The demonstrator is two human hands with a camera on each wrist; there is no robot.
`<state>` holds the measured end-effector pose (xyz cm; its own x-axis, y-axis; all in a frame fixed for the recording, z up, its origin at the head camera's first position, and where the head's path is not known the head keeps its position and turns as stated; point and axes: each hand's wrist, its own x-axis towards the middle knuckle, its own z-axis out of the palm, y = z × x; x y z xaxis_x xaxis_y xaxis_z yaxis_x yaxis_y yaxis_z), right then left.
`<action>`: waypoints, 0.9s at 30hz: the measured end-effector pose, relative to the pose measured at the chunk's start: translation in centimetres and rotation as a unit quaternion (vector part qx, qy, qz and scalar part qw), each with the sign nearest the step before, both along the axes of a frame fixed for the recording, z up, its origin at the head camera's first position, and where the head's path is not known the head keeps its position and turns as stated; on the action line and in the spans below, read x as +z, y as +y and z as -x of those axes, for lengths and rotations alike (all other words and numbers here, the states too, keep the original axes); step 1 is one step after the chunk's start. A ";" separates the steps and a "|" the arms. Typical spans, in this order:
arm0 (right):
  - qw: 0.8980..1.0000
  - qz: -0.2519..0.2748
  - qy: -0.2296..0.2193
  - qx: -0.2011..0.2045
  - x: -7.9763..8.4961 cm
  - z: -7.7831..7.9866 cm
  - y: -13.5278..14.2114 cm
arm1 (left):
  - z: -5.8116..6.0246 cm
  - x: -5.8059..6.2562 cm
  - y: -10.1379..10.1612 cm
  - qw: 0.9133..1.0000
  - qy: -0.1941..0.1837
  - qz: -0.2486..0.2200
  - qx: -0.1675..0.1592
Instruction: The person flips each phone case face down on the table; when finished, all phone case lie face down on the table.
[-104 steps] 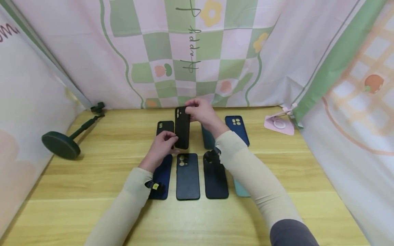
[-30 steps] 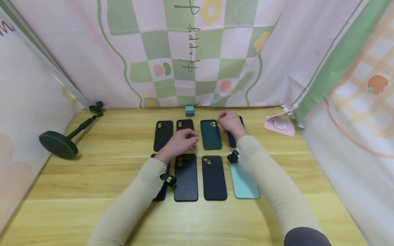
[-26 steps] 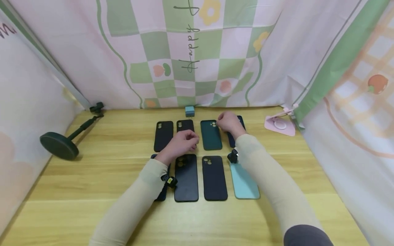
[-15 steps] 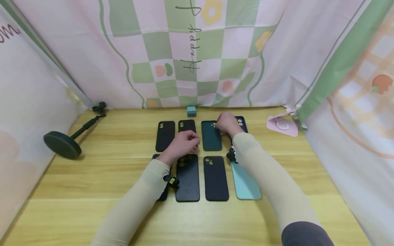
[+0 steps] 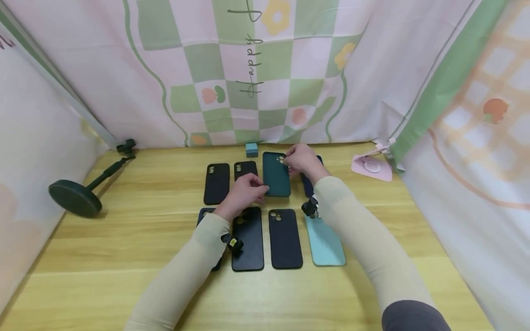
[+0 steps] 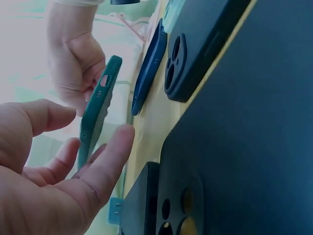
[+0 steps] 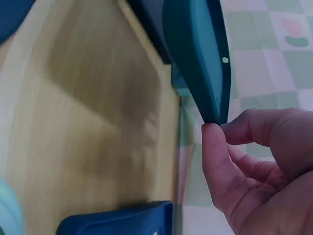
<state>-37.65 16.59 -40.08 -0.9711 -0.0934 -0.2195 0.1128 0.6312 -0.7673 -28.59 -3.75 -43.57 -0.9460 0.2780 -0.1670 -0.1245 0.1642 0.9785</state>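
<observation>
My right hand (image 5: pixel 304 160) pinches a dark green phone case (image 5: pixel 276 174) by its right edge, near the camera cutouts. The case is tilted up off the table. In the right wrist view, thumb and fingertip hold one corner of that case (image 7: pixel 198 58). My left hand (image 5: pixel 244 193) is at the case's lower left corner. The left wrist view shows its thumb and fingers spread on either side of the case (image 6: pixel 98 107), without a plain grip. Below the left hand lies a black phone case (image 5: pixel 248 243), partly covered by the hand and wrist.
Two black phone cases (image 5: pixel 217 184) lie at the back left. A dark blue case (image 5: pixel 308 186) sits under the right hand. In front lie a black case (image 5: pixel 285 239), a light teal case (image 5: pixel 325 243) and a partly hidden navy case. Around them stand a blue block (image 5: pixel 251 150), a dark green stand (image 5: pixel 75 197) and a pink stand (image 5: pixel 372 168).
Earlier, both hands held a black case, which now lies in the back row. The right hand has since moved to the green case and raised it from the table toward the left hand.
</observation>
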 end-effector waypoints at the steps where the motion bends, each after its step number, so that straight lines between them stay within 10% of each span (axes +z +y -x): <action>1: 1.000 0.008 0.000 -0.001 0.1 -0.2 -0.1 | -0.1 0.0 0.0 1.000 -0.001 -0.006 -0.002; 16: 0.999 0.040 0.029 0.014 1.6 -2.3 -1.6 | -0.9 0.2 -1.0 0.987 -0.063 -0.130 0.071; 27: 0.992 0.112 0.049 0.020 1.6 -3.1 -4.5 | -2.8 0.4 -1.1 0.988 0.028 -0.115 0.096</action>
